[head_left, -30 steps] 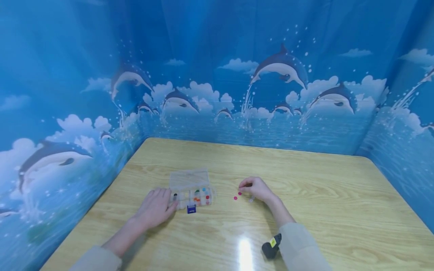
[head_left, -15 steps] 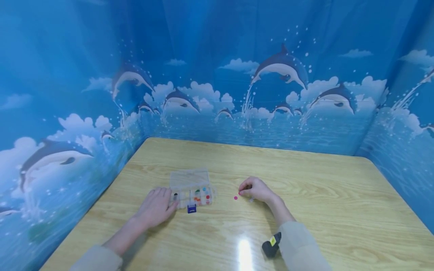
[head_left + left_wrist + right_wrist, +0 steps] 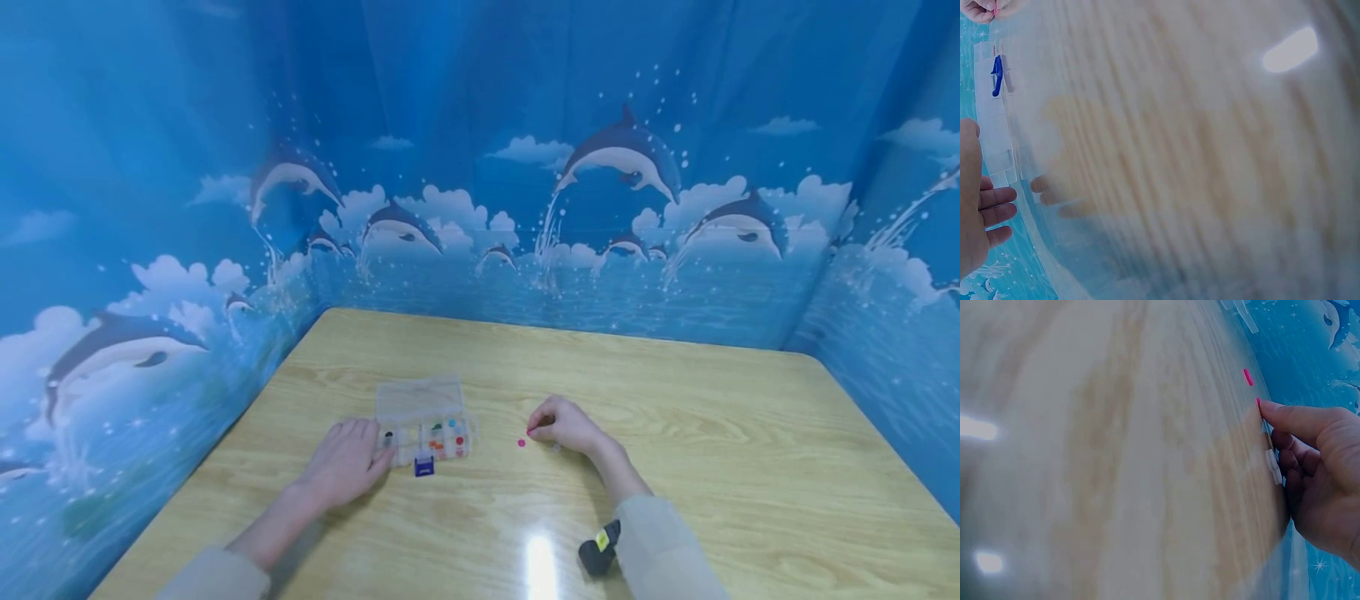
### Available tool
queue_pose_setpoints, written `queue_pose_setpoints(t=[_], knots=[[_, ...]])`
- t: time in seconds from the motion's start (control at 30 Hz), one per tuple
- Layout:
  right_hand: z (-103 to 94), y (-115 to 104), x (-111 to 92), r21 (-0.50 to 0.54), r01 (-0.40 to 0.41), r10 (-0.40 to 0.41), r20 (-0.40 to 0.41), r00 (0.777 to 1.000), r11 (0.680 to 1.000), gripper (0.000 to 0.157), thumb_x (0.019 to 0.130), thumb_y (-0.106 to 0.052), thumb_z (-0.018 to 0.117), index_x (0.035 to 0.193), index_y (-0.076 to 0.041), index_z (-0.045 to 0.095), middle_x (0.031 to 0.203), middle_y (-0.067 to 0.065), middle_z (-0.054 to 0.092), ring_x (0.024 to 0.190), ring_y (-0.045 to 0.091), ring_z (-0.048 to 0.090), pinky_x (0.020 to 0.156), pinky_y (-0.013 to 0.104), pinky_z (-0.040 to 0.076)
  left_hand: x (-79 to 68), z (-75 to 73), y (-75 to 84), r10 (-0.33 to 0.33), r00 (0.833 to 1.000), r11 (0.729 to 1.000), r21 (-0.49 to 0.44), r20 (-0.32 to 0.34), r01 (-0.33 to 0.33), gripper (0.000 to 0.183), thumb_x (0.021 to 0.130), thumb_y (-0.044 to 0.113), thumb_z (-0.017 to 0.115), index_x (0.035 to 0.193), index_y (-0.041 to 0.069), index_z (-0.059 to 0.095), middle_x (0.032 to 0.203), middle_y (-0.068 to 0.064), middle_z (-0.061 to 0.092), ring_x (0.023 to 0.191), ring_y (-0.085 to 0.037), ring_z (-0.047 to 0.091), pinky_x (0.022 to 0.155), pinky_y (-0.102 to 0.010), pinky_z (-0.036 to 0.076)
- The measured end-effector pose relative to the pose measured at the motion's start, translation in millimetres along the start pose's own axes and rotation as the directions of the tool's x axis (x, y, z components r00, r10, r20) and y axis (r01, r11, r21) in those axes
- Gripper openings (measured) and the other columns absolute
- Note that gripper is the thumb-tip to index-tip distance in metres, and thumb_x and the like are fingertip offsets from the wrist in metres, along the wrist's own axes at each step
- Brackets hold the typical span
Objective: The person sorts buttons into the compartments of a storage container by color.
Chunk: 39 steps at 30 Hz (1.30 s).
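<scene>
A clear plastic compartment box (image 3: 408, 450) lies with its lid (image 3: 420, 402) swung back and its blue latch (image 3: 424, 467) at the front. Small pieces in black, green, blue, orange and red sit in its compartments. My left hand (image 3: 343, 462) rests at the box's left end, fingers nearly straight; they also show in the left wrist view. To the right of the box, my right hand (image 3: 567, 425) pinches a small pink disc (image 3: 1259, 401) between thumb and fingertips. A second pink disc (image 3: 521, 443) lies on the table just left of those fingertips.
A small clear piece (image 3: 556, 447) lies under the right hand. A black device with a yellow label (image 3: 598, 550) is by the right sleeve. Dolphin-printed blue curtains (image 3: 480, 167) stand behind and beside the wooden table (image 3: 720, 433).
The right thumb and fingers have come together on the pink disc, which lay at the fingertips a second ago. The left hand and the box stay put.
</scene>
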State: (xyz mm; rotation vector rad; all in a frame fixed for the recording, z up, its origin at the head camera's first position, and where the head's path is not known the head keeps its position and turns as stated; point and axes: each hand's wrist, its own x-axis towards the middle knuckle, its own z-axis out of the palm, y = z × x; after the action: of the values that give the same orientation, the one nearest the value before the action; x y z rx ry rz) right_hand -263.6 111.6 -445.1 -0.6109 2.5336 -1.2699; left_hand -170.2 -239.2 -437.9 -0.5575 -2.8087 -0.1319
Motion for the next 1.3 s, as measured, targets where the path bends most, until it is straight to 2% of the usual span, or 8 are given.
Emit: queue_pose_setpoints(t=[0.17, 0.37, 0.5, 0.63, 0.8, 1.1, 1.3], knots=[[0.6, -1, -1, -0.004, -0.024, 0.024, -0.002, 1.0, 1.0, 0.005, 0.08, -0.003, 0.068, 0.083, -0.002, 0.066, 0.09, 0.006, 0.054, 0.081, 0.017, 0.048, 0.058, 0.027, 0.047, 0.2, -1.1, 0.4, 0.004, 1.0, 1.0, 0.004, -0.008, -0.004, 0.027, 0.092, 0.031, 0.053, 0.085, 0.006, 0.048, 0.083, -0.011, 0.053, 0.083, -0.029, 0.052, 0.077, -0.043, 0.043], [2.5, -6, 1, 0.001, -0.04, 0.04, -0.013, 0.999, 0.999, 0.005, 0.08, -0.006, 0.068, 0.085, -0.005, 0.066, 0.09, 0.005, 0.055, 0.079, 0.017, 0.05, 0.06, 0.028, 0.047, 0.3, -1.4, 0.1, 0.001, 1.0, 1.0, -0.002, -0.001, -0.001, 0.027, 0.092, 0.031, 0.053, 0.085, 0.005, 0.049, 0.084, -0.011, 0.053, 0.084, -0.03, 0.052, 0.078, -0.043, 0.043], [6.1, -9, 3, 0.006, -0.013, 0.013, -0.006, 1.0, 1.0, 0.005, 0.081, -0.007, 0.068, 0.085, -0.005, 0.067, 0.087, 0.003, 0.058, 0.073, 0.014, 0.05, 0.059, 0.027, 0.045, -0.4, -0.6, -0.9, 0.005, 1.0, 1.0, -0.001, -0.013, -0.005, 0.027, 0.092, 0.032, 0.052, 0.086, 0.005, 0.049, 0.084, -0.011, 0.054, 0.084, -0.029, 0.052, 0.078, -0.043, 0.044], [10.6, -12, 5, 0.0, 0.048, -0.048, 0.026, 0.999, 0.999, 0.006, 0.082, -0.009, 0.068, 0.082, -0.003, 0.068, 0.079, 0.0, 0.063, 0.067, 0.01, 0.051, 0.058, 0.025, 0.043, -0.5, 0.1, -1.5, 0.009, 1.0, 1.0, 0.001, -0.017, -0.009, 0.027, 0.092, 0.032, 0.052, 0.085, 0.007, 0.048, 0.082, -0.009, 0.052, 0.081, -0.027, 0.051, 0.075, -0.042, 0.044], [14.9, -15, 7, -0.042, 0.093, -0.092, 0.033, 0.995, 0.995, 0.007, 0.081, -0.01, 0.07, 0.079, -0.003, 0.068, 0.073, -0.003, 0.062, 0.072, 0.01, 0.053, 0.067, 0.028, 0.044, 0.1, 0.0, -1.5, 0.002, 1.0, 1.0, -0.006, 0.004, -0.002, 0.027, 0.092, 0.032, 0.053, 0.084, 0.007, 0.048, 0.08, -0.007, 0.05, 0.08, -0.026, 0.05, 0.075, -0.041, 0.043], [17.7, -19, 8, -0.113, 0.082, -0.081, 0.02, 0.997, 0.99, 0.007, 0.079, -0.009, 0.071, 0.077, -0.004, 0.068, 0.075, -0.004, 0.061, 0.076, 0.012, 0.051, 0.071, 0.031, 0.044, 0.4, 0.0, -0.5, 0.007, 1.0, 1.0, 0.003, -0.003, -0.007, 0.026, 0.092, 0.031, 0.053, 0.084, 0.007, 0.047, 0.08, -0.009, 0.051, 0.081, -0.027, 0.051, 0.075, -0.042, 0.043], [18.0, -22, 8, -0.174, 0.048, -0.045, 0.019, 0.999, 0.984, 0.007, 0.08, -0.009, 0.071, 0.074, -0.011, 0.068, 0.073, -0.006, 0.059, 0.074, 0.012, 0.05, 0.069, 0.031, 0.042, 0.0, 0.2, -0.4, 0.006, 1.0, 1.0, 0.0, -0.004, -0.006, 0.026, 0.091, 0.031, 0.054, 0.083, 0.008, 0.047, 0.08, -0.008, 0.051, 0.081, -0.027, 0.051, 0.074, -0.041, 0.044]])
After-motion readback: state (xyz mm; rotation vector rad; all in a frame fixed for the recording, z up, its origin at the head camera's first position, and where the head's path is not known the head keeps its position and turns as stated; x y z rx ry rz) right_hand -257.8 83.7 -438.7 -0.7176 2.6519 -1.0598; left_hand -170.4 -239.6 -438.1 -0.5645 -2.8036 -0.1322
